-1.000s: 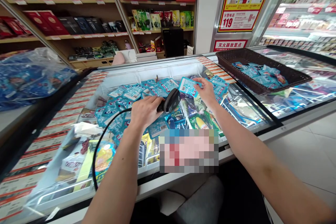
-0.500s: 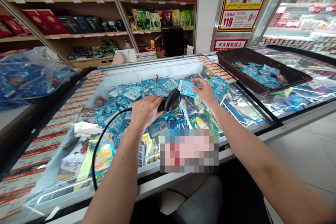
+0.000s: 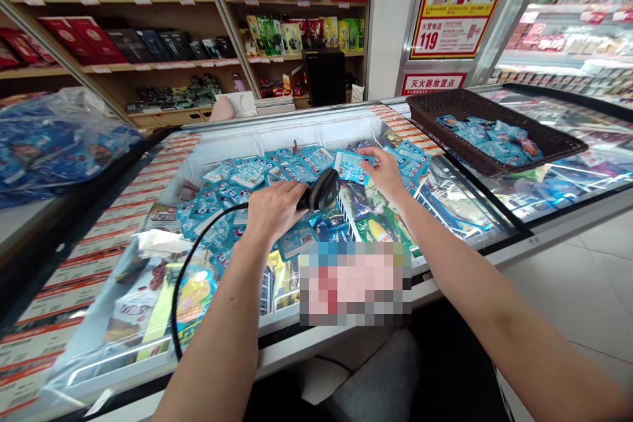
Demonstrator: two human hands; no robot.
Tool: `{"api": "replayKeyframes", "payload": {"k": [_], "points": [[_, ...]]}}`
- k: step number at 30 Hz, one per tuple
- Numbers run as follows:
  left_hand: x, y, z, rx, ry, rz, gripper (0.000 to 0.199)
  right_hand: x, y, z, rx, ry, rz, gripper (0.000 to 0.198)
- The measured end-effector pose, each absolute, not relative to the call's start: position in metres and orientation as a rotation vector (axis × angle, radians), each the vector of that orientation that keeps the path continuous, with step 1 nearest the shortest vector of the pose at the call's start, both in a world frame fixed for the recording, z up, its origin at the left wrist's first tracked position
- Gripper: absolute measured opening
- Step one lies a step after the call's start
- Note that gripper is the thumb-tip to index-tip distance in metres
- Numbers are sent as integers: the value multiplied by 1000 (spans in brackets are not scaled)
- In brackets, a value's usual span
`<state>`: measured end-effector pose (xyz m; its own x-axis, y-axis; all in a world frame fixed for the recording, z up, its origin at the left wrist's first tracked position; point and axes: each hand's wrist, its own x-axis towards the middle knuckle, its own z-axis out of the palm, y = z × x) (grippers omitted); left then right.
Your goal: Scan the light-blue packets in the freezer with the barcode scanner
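Observation:
My left hand (image 3: 274, 209) is wrapped round the handle of a black barcode scanner (image 3: 325, 190), whose head points right. Its black cable (image 3: 190, 252) loops down along my left forearm. Between the thumb and fingers of my right hand (image 3: 383, 171) is the right end of a blue snack packet (image 3: 349, 165), its printed face turned up toward me. The scanner's head is just left of and below that packet, apart from it. Around both hands, many similar blue packets (image 3: 247, 175) lie spread over the glass top of a chest freezer.
A brown woven basket (image 3: 425, 109) holding several blue packets stands at the right on the freezer. A clear plastic bag (image 3: 59, 138) of blue packets lies at the left. Behind are shelves (image 3: 163, 67) of boxed goods. A blurred patch covers part of the front edge.
Almost nothing differs. The view has shifted very slightly; both hands keep the same hold on the scanner and the packet.

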<state>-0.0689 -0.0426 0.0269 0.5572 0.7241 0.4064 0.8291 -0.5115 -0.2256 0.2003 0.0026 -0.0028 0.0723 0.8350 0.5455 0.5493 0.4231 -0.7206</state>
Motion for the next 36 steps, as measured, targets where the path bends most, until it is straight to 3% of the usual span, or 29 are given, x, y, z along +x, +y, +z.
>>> {"api": "replayKeyframes", "payload": {"k": [14,18,23,36], "points": [[-74,-41,27,-2346,-1279,-424,32,222,-4,-2,-1780,-1593,-28,28],[-75,-40,26,-2332,-1269,-420,31,214,-11,0,-1799,-1708,-197,38],[-77,-39,26,-2322,-1295,-428,32,210,-14,0,-1871,-1892,-162,33],[-87,-40,31,-2151,-1522,-502,35,215,-14,-2,-2023,-1761,-247,28]]}}
